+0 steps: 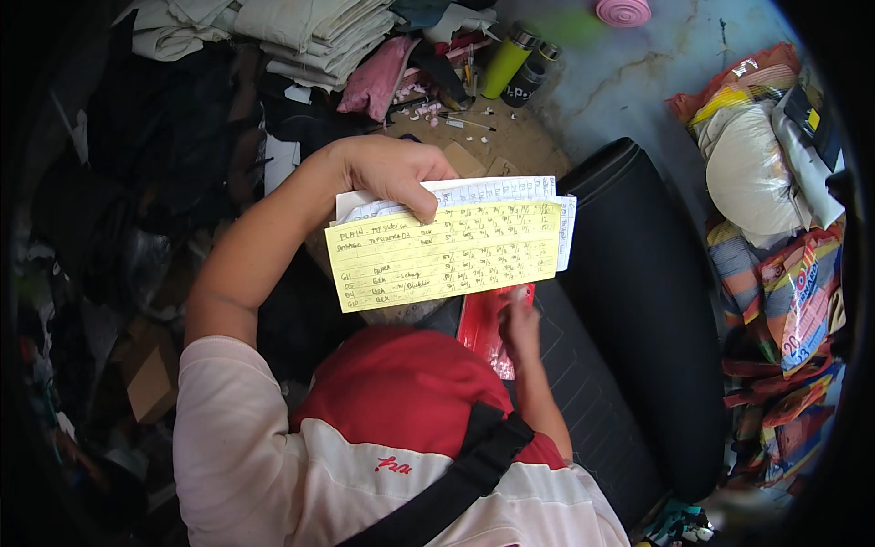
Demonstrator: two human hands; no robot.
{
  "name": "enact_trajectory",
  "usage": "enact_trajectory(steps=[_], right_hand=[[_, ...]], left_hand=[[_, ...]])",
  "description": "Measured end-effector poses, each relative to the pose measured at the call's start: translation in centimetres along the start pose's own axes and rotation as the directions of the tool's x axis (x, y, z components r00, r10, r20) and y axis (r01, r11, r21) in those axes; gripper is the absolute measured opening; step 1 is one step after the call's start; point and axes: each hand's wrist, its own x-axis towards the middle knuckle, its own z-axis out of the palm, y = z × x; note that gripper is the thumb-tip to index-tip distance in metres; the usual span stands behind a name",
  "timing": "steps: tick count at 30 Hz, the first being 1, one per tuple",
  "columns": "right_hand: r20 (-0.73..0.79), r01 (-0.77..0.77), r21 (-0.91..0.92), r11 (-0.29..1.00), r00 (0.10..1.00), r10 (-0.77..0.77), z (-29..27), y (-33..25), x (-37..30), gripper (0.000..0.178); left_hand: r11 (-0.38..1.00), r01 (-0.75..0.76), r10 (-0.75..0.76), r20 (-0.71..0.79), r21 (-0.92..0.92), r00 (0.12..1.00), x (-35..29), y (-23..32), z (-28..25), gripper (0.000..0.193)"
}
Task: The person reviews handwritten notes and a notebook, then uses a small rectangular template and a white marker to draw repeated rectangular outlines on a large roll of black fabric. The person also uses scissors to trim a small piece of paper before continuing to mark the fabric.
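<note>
Pinching one yellow sheet (447,260) over part-hidden papers (567,235) in left hand (394,175); below, cannot tell right hand's (521,330) grip on red packet (479,330).

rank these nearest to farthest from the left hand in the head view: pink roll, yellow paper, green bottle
Nearest to the left hand first:
1. Yellow paper: held, under the thumb.
2. Green bottle: beyond the hand, up and to its right.
3. Pink roll: farther right, at the picture's top edge.
</note>
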Motion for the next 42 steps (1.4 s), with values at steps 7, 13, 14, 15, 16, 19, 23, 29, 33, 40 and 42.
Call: enact_trajectory(steps=[7,13,14,15,16,19,23,29,33,40,42], right_hand=[[0.31,0.182,0.423,0.888,0.892,-0.33,0.5,-11.0,-3.5,0.041],[0.16,0.237,0.521,0.82,0.917,-0.366,1.3,-13.0,-5.5,0.023],[0.139,0.261,0.578,0.773,0.903,-0.408,1.4,-12.9,-5.5,0.022],[0.055,0.301,0.592,0.747,0.91,-0.41,1.2,-12.9,-5.5,0.021],[-0.046,0.372,0.567,0.735,0.905,-0.422,1.4,-12.6,-5.4,0.019],[-0.186,0.537,0.478,0.695,0.835,-0.518,1.8,-12.0,-5.3,0.018],[-0.192,0.588,0.402,0.702,0.804,-0.563,2.5,-11.2,-5.4,0.014],[0.293,0.944,-0.149,0.296,0.328,-0.898,1.8,-11.1,-6.0,0.027],[0.417,0.949,-0.268,0.169,0.272,-0.867,2.5,-10.2,-6.2,0.035],[0.372,0.615,-0.572,0.542,0.784,-0.497,1.3,-6.0,-4.8,0.086],[0.127,0.223,-0.843,0.49,0.967,-0.222,0.5,-4.5,-4.0,0.095]], left_hand=[[0.997,0.072,-0.068,0.114,-0.03,0.991,1.9,-2.3,0.9,0.051],[0.428,-0.382,0.287,-0.277,-0.819,0.917,1.4,-6.0,1.0,0.054],[0.29,-0.521,0.203,-0.481,-0.802,0.853,1.7,-7.1,2.2,0.064],[0.176,-0.544,0.201,-0.511,-0.82,0.836,2.0,-8.0,3.2,0.068],[0.052,-0.55,0.27,-0.518,-0.834,0.812,2.3,-8.7,4.2,0.071],[0.189,-0.588,0.107,-0.579,-0.786,0.808,2.8,-9.8,8.4,0.093],[0.095,-0.638,0.131,-0.625,-0.764,0.769,3.6,-8.3,12.7,0.106],[0.351,-0.789,0.164,-0.796,-0.505,0.582,3.8,-5.9,14.1,0.113],[0.356,-0.8,0.254,-0.774,-0.483,0.581,3.7,-7.2,13.7,0.112],[0.663,-0.569,-0.268,-0.864,-0.486,0.426,3.2,-14.2,6.5,0.079],[0.835,-0.298,-0.359,-0.868,-0.463,0.344,2.3,-16.1,2.6,0.09]])
